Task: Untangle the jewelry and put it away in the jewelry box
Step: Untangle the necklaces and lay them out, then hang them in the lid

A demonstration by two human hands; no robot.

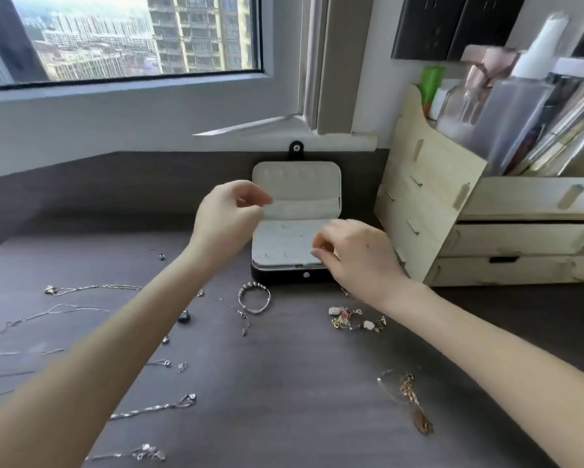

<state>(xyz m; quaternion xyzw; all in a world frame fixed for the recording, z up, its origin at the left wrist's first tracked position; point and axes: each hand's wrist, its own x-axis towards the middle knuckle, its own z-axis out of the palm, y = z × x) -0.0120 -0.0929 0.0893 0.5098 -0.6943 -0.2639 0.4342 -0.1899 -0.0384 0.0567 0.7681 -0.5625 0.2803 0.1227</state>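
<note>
Your left hand (228,214) is raised above the left edge of the open jewelry box (277,280), its fingers curled and thumb and fingertips drawn together; whether anything is pinched between them cannot be told, as this part is blurred. Your right hand (358,258) hovers over the right front corner of the box, its fingers likewise curled inward toward the thumb, and here too you cannot tell whether it holds a piece. The box stands at the back of the dark desk (284,383), with its lid upright against the wall and the pale padded tray facing you; a few small studs sit on the tray. The rest of the jewelry lies loose on the desk. A beaded silver bracelet (254,298) lies just in front of the box. A multicoloured charm cluster (355,319) lies below your right wrist. A rose-gold chain (409,396) lies nearer you on the right. Several silver chains are spread on the left, one far (81,288) and one near (155,407), with small pendants scattered between them. A wooden organizer (429,211) with drawers stands just to the right of the box, and a window (132,35) is behind the desk on the left.
</note>
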